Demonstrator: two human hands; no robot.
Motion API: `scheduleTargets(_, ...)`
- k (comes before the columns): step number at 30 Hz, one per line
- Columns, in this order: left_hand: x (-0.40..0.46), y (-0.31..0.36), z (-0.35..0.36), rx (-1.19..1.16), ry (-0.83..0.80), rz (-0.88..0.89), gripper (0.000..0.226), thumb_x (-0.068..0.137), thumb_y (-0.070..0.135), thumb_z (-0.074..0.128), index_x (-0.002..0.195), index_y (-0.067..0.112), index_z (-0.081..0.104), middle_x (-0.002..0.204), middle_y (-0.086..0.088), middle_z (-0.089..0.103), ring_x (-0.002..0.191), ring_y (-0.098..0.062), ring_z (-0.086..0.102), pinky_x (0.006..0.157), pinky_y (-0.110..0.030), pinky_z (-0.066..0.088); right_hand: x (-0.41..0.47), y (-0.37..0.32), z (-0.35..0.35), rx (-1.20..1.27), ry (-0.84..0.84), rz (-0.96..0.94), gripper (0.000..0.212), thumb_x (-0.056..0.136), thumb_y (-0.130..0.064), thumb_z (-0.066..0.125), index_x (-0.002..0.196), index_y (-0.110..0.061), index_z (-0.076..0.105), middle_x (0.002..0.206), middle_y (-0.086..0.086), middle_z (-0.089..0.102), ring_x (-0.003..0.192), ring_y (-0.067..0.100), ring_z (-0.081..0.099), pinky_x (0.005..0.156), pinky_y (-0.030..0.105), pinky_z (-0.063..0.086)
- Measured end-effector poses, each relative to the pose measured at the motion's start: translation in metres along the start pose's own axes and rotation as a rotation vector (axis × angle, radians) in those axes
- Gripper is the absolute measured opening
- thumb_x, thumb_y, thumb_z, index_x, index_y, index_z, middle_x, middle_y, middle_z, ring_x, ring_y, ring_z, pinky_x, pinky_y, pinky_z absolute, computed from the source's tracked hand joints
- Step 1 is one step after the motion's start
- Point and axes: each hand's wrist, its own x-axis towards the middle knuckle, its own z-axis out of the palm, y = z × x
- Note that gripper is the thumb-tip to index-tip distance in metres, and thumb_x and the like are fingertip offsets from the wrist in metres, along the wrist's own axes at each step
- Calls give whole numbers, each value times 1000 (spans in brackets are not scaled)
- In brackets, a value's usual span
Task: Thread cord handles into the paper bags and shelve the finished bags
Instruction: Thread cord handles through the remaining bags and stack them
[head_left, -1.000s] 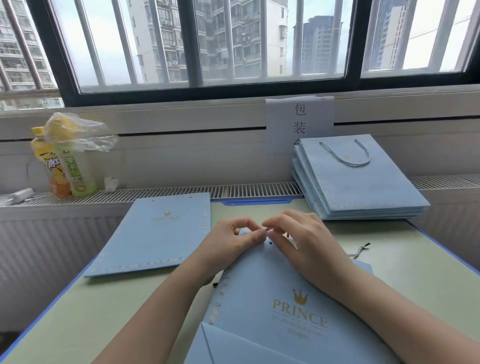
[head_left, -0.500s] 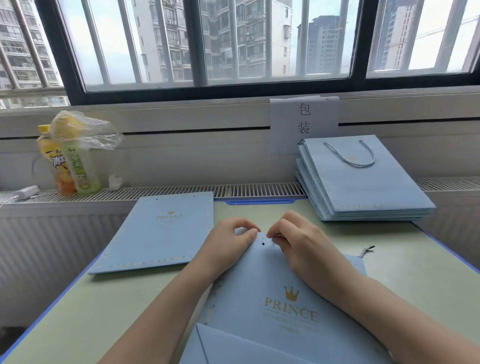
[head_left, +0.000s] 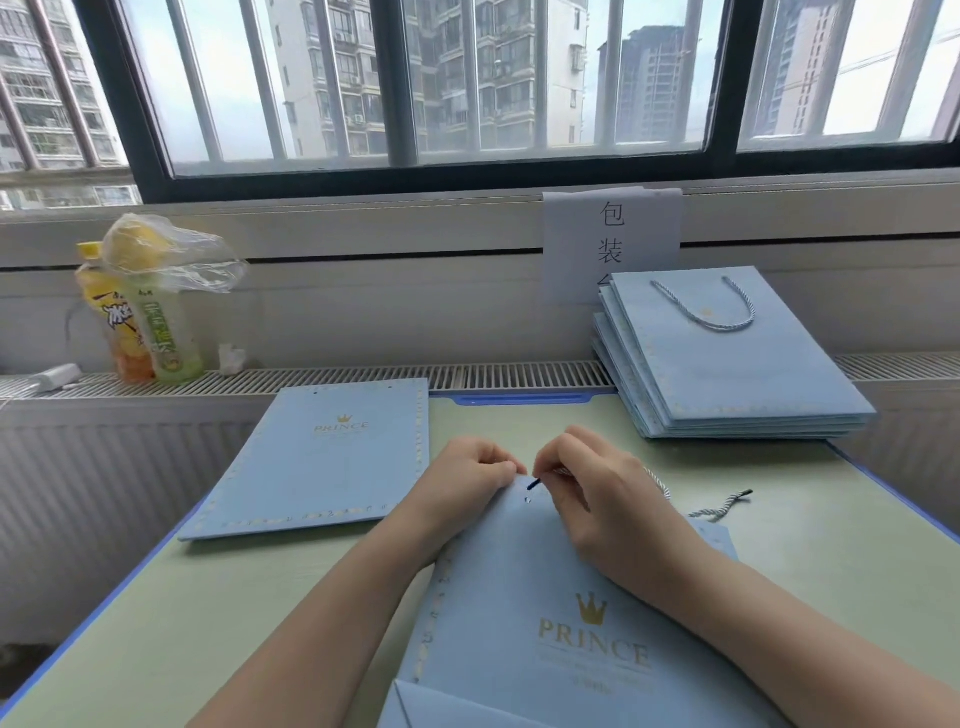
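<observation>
A blue paper bag (head_left: 561, 597) lies flat on the green desk (head_left: 260, 597). The left hand (head_left: 462, 478) pinches its top edge; the right hand (head_left: 597, 493) pinches the cord (head_left: 717, 509) tip beside the punched hole. Finished bags (head_left: 727, 364) are stacked far right.

On the blue paper bag (head_left: 571, 597) that lies under your hands you can read "PRINCE" in gold letters, with a gold crown above it; the small lines under this word are too blurred to read. The second flat bag (head_left: 322, 457) at your left carries the same "PRINCE" and crown. On the white paper sign (head_left: 582, 244) fixed under the window you can read the Chinese characters 包 and 装. The labels on the two bottles (head_left: 140, 327) are not readable
</observation>
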Motion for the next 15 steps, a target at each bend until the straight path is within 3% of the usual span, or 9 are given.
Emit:
scheduleTargets(9, -1, 0, -2, 80, -5, 43, 32, 93, 1, 46, 70, 17, 61, 73, -1, 60, 67, -9, 55, 65, -23, 46, -2, -3, 3, -175, -75, -128, 8, 79, -2, 57, 80, -10, 55, 81, 1, 50, 71, 12, 40, 63, 18, 31)
scheduleTargets(15, 1, -1, -3, 176, -33, 50, 35, 93, 2, 44, 66, 19, 60, 71, 2, 59, 64, -4, 52, 58, -17, 41, -3, -2, 6, -183, -119, -170, 12, 85, -14, 46, 83, -12, 58, 82, 2, 52, 72, 18, 49, 59, 28, 44)
